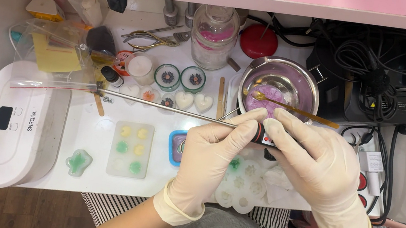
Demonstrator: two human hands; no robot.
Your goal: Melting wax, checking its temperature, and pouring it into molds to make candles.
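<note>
Steel bowl (282,83) holds purple wax (267,98) and a gold spoon (293,109).

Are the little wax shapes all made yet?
Not all. The rectangular mould has six filled coloured cavities. Both gloved hands, left hand and right hand, grip a long metal rod. Purple wax sits in the metal pot, and the round mould looks mostly unfilled.

Metal bowl (281,83) behind hands; mould tray (130,149) left
</note>
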